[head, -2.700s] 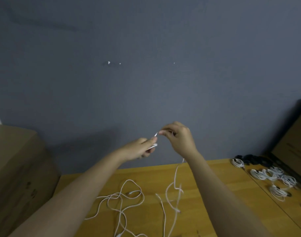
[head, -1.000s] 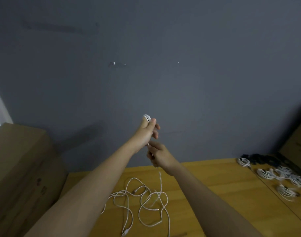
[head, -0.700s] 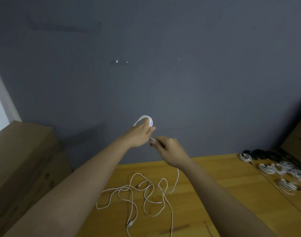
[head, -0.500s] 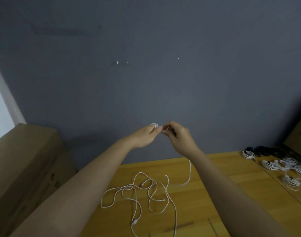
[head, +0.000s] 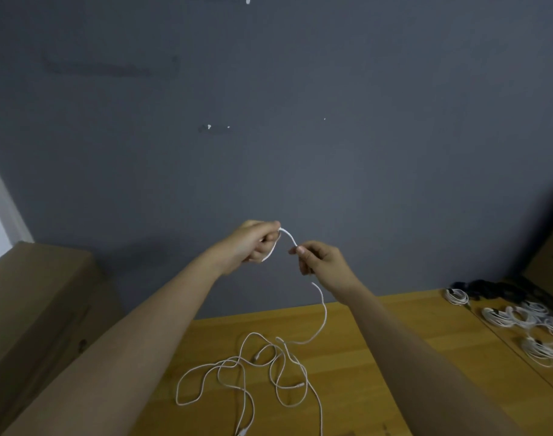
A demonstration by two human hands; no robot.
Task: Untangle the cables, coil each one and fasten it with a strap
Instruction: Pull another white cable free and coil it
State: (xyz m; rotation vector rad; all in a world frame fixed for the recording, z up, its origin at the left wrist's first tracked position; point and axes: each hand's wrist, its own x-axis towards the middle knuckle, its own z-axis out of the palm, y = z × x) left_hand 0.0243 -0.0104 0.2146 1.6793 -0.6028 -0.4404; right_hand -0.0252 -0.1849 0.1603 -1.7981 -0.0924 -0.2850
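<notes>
Both hands are raised in front of the grey wall, above the wooden table (head: 404,357). My left hand (head: 253,243) grips a small coil of a white cable (head: 324,313), whose loops show under its fingers. My right hand (head: 319,259) pinches the same cable a short way off, with a short arc of cable stretched between the two hands. From my right hand the cable hangs down to a loose tangle of white cable (head: 259,369) lying on the table.
Several coiled white cables (head: 520,319) lie at the table's right edge, with a heap of black straps (head: 485,287) behind them. A large cardboard box (head: 33,309) stands at the left. A brown object (head: 548,262) leans at the far right.
My hands have drawn apart, with my right hand sliding down and right along the cable. The tangle on the table has shifted a little as cable was taken up.
</notes>
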